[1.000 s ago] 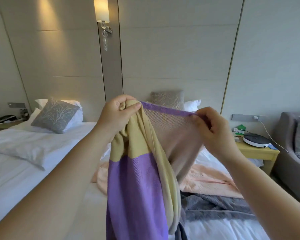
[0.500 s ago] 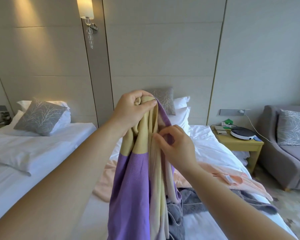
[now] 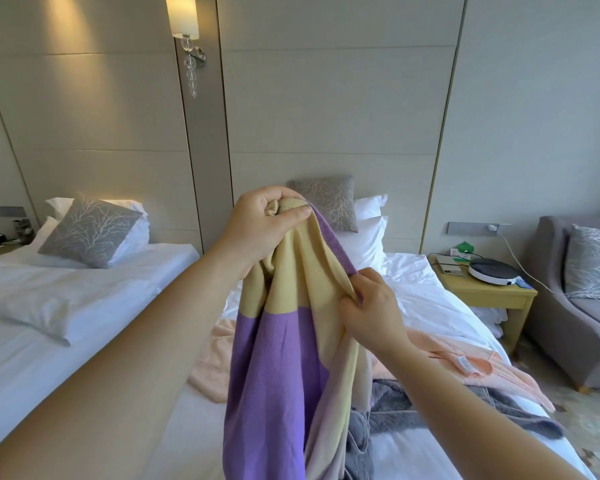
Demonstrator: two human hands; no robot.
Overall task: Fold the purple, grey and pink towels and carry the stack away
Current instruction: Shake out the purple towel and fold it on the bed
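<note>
Above the bed (image 3: 430, 299), the left hand (image 3: 260, 230) grips the purple-and-yellow towel (image 3: 274, 375) by its bunched top corner. At four o'clock from it, the right hand (image 3: 371, 306) pinches the hem. Sliding that pinch to the far corner, hem taut, should square it. The pink towel (image 3: 465, 362) and grey towel (image 3: 413, 403) lie unfolded beneath.

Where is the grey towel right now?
The grey towel lies crumpled on the bed, low and right of centre in the head view, partly behind the hanging purple towel, nearer the camera than the pink towel.
</note>
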